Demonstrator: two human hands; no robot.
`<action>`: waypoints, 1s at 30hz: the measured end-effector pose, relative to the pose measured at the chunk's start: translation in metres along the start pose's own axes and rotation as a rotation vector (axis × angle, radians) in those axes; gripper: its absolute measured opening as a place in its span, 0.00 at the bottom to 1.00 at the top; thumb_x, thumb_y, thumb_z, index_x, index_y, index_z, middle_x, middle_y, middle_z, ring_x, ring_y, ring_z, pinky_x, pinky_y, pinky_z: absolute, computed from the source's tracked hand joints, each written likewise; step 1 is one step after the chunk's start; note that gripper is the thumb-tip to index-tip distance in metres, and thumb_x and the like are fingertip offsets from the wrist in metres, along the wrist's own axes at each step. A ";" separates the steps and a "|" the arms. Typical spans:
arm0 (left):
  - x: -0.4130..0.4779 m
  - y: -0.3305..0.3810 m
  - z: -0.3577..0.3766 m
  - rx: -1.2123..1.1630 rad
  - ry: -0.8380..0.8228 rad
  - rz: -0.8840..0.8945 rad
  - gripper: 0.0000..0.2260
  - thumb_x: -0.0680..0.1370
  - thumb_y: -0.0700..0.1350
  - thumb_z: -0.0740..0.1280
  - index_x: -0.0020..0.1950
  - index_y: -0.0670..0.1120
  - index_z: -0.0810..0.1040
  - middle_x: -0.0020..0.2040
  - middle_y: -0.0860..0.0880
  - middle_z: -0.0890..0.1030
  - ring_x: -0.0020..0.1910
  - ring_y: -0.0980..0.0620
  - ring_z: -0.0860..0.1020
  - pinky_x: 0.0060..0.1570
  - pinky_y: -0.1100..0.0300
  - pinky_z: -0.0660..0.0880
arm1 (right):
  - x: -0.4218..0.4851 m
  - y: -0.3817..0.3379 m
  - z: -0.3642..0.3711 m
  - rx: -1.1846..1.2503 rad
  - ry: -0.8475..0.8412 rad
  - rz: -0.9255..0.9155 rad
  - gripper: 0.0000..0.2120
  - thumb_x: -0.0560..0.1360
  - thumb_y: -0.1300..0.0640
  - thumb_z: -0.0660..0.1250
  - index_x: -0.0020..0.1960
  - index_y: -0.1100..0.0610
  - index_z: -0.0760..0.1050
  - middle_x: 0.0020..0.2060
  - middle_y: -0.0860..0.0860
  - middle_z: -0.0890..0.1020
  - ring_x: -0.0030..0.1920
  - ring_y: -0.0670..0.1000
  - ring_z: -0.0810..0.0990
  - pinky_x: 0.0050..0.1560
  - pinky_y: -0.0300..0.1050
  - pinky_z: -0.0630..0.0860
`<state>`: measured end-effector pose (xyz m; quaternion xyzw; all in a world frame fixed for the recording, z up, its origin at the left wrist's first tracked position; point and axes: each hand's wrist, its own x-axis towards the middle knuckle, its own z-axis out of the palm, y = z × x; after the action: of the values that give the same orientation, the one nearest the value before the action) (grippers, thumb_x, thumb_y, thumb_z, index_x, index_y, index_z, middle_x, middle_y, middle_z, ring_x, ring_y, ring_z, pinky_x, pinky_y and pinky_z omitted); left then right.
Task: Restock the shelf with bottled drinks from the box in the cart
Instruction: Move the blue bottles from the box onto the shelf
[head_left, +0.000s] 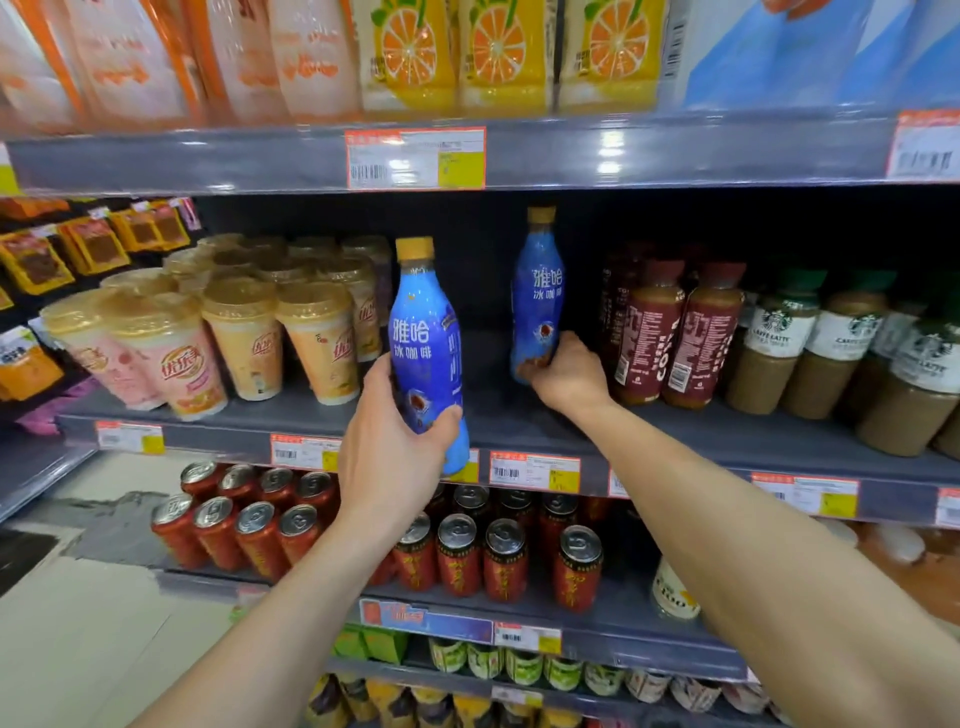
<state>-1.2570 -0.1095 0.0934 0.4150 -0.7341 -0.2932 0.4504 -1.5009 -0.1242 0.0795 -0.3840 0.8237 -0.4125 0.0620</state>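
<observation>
On the middle shelf (519, 415), your right grip (566, 371) wraps the foot of one blue bottle (537, 291), fingers curled round its lower part. They cover the base, so you cannot tell whether it stands on the shelf or is just above it. Your left grip (387, 452) holds a second blue bottle (423, 338) by its lower half, thumb across the front and fingers behind. That bottle is out in front of the shelf edge, nearly upright, and its bottom overlaps the price strip.

The back of the shelf is dark, and what stands behind the brown bottles (680, 338) is hard to make out. The pouches on the top shelf are cut off by the frame and blurred.

Open room lies between the milk-tea cups (244, 338) on the left and the brown bottles on the right. The bottle in your right grip sits in that gap, close to the brown ones, with bare shelf to its left and in front.

You have two blue bottles, one per grip. Two brown bottles stand in the front row. Three orange-printed pouches (501, 57) hang above. Below, the left cluster of red cans (254, 540) counts eight.
</observation>
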 end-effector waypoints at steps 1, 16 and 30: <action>-0.001 -0.001 -0.001 -0.005 -0.007 0.003 0.30 0.72 0.53 0.75 0.70 0.59 0.65 0.59 0.60 0.80 0.54 0.59 0.80 0.55 0.48 0.78 | 0.005 -0.002 0.002 -0.009 -0.001 0.009 0.23 0.69 0.47 0.74 0.59 0.56 0.73 0.54 0.56 0.82 0.54 0.59 0.80 0.45 0.43 0.70; -0.004 -0.021 -0.005 0.003 0.017 0.040 0.31 0.71 0.53 0.76 0.68 0.63 0.65 0.54 0.72 0.75 0.53 0.74 0.72 0.45 0.72 0.68 | 0.078 -0.010 0.032 -0.052 0.047 0.094 0.22 0.78 0.51 0.66 0.66 0.61 0.69 0.63 0.62 0.77 0.63 0.63 0.75 0.61 0.52 0.74; 0.018 0.010 -0.008 -0.027 -0.013 0.097 0.31 0.71 0.50 0.77 0.69 0.60 0.66 0.54 0.72 0.75 0.51 0.74 0.74 0.41 0.76 0.68 | 0.024 -0.003 -0.006 0.001 -0.136 0.040 0.25 0.74 0.47 0.71 0.67 0.55 0.72 0.63 0.55 0.78 0.62 0.57 0.78 0.57 0.41 0.72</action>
<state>-1.2577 -0.1208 0.1123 0.3708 -0.7523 -0.2836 0.4650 -1.5187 -0.1380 0.0906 -0.3945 0.8250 -0.3844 0.1265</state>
